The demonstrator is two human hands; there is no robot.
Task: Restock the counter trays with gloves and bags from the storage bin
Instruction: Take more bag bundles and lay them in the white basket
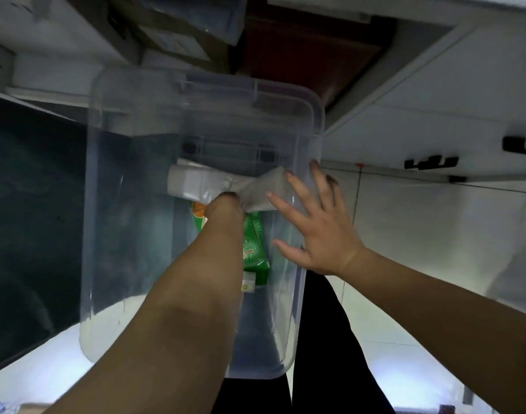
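She is bent over the clear bin [308, 135], which stands on the floor by the cupboards, and her left hand [225, 201] is down inside it, closed round the pinched middle of a grey-white pack [196, 182]. The fingers themselves are hidden behind her own forearm, so I judge the grip from the way the wrapping bunches at that spot. Her right hand [318, 231] is spread flat, fingers apart, against the bin's right wall, holding nothing and seemingly steadying it.

To do this lift well, I would keep that right hand pressing the wall so the light bin does not tip or slide as the pack comes up. The pack should rise straight and clear the rim before it swings toward the counter; dragged sideways, the loose wrapping could snag. A grip at the waist lets both ends sag, so a second hand underneath would be wise once it is out.

The pack looks soft: folded pale sheets in thin clear film, squared at the left end, flared and crumpled at the right, cinched where she holds it. Whether it is gloves or bags I cannot tell. Beneath it, on the bin's bottom, lies a green box [255, 249] with orange printing, partly covered by her arm.
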